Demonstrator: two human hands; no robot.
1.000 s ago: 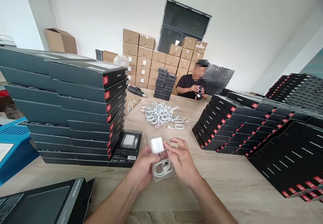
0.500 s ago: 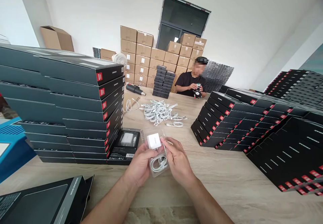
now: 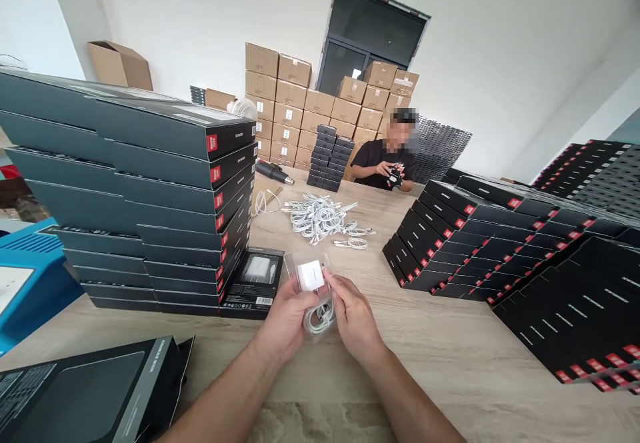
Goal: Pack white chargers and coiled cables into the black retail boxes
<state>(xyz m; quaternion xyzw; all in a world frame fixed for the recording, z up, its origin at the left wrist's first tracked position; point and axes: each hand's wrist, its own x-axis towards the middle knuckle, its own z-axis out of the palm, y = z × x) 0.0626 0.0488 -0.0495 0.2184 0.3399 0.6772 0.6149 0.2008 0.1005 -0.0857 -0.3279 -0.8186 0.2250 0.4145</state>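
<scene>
A clear plastic tray [image 3: 290, 264] is held up over the table in front of me. In its upper part sits a white charger plug [image 3: 311, 275], and a coiled white charging cable [image 3: 320, 318] lies in the lower part. My left hand [image 3: 287, 313] is closed around the tray's left side, its thumb across the front below the charger. At the right edge, my right hand [image 3: 354, 310] pinches the cable's end beside the charger, fingers touching the tray. The exact grip is partly hidden by the fingers.
Tall stacks of black boxes stand at the left [image 3: 175, 183] and right [image 3: 440, 230]. A packed black box [image 3: 255, 283] lies behind my left hand. Ahead are a heap of white cables [image 3: 320, 216], a heat gun [image 3: 274, 172] and a seated person [image 3: 375, 156].
The view has shifted slightly, so the stacks appear a little to the right. Both hands keep hold, with the right fingers still at the tray's upper right edge.
</scene>
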